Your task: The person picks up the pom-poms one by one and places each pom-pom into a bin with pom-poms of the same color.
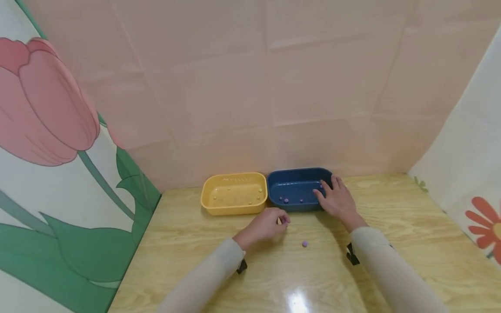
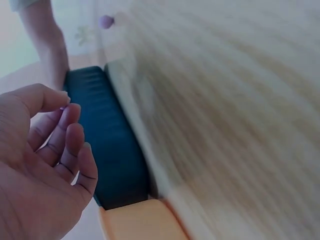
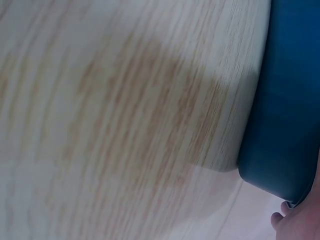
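My left hand (image 1: 268,224) is low over the table in front of the two trays, pinching a small purple ball (image 1: 286,221) between thumb and fingertips. In the left wrist view the other fingers of the left hand (image 2: 45,155) curve loosely and mostly hide the ball. The right hand (image 1: 337,199) lies across the right end of a dark blue tray (image 1: 297,208), fingers spread at the rim and thumb over the inside. Several purple balls (image 1: 286,201) lie in that tray. Another purple ball (image 1: 305,244) sits on the table between my forearms.
A yellow tray (image 1: 235,211) with several small yellow balls (image 1: 260,190) stands left of the blue one, close against it. Behind both rises a pink cloth backdrop (image 1: 270,108). The wooden table (image 1: 164,261) extends forward and to both sides.
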